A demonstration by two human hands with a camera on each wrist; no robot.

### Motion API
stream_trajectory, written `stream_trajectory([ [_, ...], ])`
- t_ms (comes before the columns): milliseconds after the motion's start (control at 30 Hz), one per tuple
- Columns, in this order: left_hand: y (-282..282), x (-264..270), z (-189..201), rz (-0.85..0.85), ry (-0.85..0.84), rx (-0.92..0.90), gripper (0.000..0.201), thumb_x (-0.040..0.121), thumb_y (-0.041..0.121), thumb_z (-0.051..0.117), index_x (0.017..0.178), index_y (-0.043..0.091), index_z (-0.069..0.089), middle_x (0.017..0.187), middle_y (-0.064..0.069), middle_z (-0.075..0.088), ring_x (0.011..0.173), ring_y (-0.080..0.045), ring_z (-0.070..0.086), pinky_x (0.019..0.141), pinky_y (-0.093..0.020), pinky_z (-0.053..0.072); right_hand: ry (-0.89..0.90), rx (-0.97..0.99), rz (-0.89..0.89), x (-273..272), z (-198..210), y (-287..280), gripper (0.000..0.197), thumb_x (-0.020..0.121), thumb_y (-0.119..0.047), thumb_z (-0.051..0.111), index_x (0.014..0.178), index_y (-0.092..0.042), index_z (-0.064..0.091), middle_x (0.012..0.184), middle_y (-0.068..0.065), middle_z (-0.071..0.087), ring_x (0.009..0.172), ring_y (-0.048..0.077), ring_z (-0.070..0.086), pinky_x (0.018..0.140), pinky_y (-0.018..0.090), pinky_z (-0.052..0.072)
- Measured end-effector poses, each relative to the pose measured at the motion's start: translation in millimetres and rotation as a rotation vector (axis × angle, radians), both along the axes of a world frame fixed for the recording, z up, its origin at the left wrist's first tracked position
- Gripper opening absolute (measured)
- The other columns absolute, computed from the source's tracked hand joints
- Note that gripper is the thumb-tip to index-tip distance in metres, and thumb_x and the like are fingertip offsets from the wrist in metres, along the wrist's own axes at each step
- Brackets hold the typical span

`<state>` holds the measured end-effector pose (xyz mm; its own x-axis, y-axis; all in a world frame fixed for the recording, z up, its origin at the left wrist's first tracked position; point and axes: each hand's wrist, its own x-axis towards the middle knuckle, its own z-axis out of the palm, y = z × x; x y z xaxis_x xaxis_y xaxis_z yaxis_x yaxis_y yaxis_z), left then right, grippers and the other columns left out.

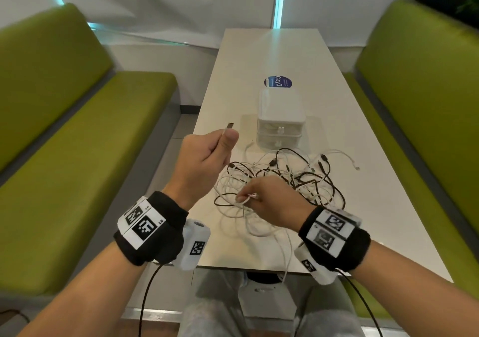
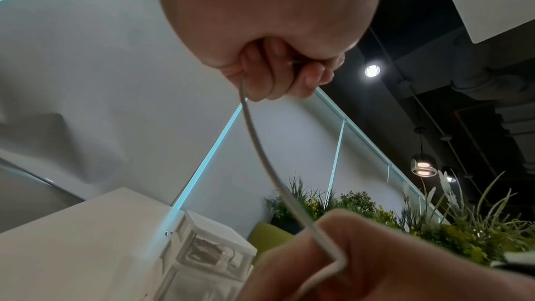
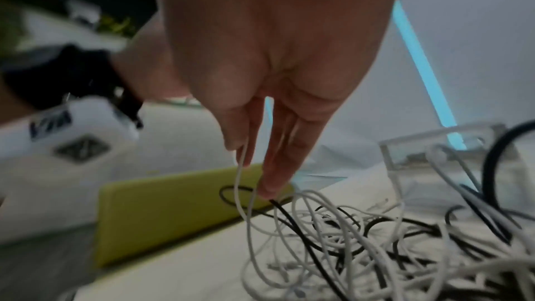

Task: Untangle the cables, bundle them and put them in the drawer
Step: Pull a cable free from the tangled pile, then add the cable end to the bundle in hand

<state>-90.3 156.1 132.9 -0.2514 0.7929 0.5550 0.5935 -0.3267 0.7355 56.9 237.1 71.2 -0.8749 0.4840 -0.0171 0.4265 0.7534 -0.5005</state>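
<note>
A tangle of black and white cables (image 1: 285, 178) lies on the white table (image 1: 363, 207), in front of a small translucent white drawer box (image 1: 281, 119). My left hand (image 1: 220, 145) is raised above the table's left edge and grips one white cable (image 2: 262, 152); its USB plug (image 1: 230, 125) sticks out past the thumb. That cable runs down to my right hand (image 1: 248, 198), which pinches it at the near left side of the tangle (image 3: 347, 237). The drawers look closed.
Green padded benches (image 1: 77, 142) (image 1: 420, 103) flank the table. A round blue sticker (image 1: 277, 81) sits behind the drawer box. One white cable strand (image 1: 287, 259) hangs over the table's near edge. Plants (image 2: 434, 226) stand beyond the right bench.
</note>
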Motion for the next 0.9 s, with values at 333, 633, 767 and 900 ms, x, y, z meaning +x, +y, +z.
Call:
stream_trajectory([
  [333, -11, -17, 4, 0.059, 0.005, 0.022, 0.047, 0.096, 0.056, 0.036, 0.055, 0.034, 0.038, 0.046, 0.010, 0.039, 0.043, -0.006, 0.035, 0.048, -0.028, 0.032, -0.037, -0.698, 0.014, -65, 7, 4, 0.027, 0.098, -0.010, 0.051, 0.122, -0.007, 0.061, 0.092, 0.000, 0.067, 0.061, 0.027, 0.070, 0.046, 0.031, 0.054],
  [633, -27, -36, -3, 0.092, 0.004, -0.005, 0.044, 0.097, 0.052, 0.037, 0.056, 0.037, 0.036, 0.047, 0.011, 0.041, 0.044, -0.006, 0.036, 0.049, -0.037, 0.038, 0.229, -0.121, -0.316, -87, -9, 13, 0.030, 0.095, -0.037, 0.053, 0.118, -0.022, 0.067, 0.111, -0.003, 0.070, 0.074, 0.019, 0.071, 0.065, 0.031, 0.054],
  [767, -25, -35, -2, 0.098, -0.022, 0.002, 0.045, 0.096, 0.054, 0.038, 0.055, 0.035, 0.037, 0.047, 0.011, 0.041, 0.043, -0.005, 0.035, 0.052, -0.046, 0.041, 0.289, 0.117, -0.258, -51, 8, 23, 0.028, 0.092, -0.044, 0.058, 0.086, -0.022, 0.075, 0.078, -0.005, 0.064, 0.072, 0.012, 0.056, 0.064, 0.029, 0.041],
  [900, -16, -21, 1, 0.067, -0.045, -0.003, 0.048, 0.094, 0.057, 0.038, 0.054, 0.031, 0.040, 0.047, 0.010, 0.043, 0.043, -0.006, 0.038, 0.048, -0.028, 0.034, 0.270, 0.010, -0.074, 2, 38, 23, 0.038, 0.088, -0.039, 0.066, 0.060, -0.013, 0.065, 0.052, 0.000, 0.054, 0.049, 0.008, 0.042, 0.050, 0.023, 0.031],
])
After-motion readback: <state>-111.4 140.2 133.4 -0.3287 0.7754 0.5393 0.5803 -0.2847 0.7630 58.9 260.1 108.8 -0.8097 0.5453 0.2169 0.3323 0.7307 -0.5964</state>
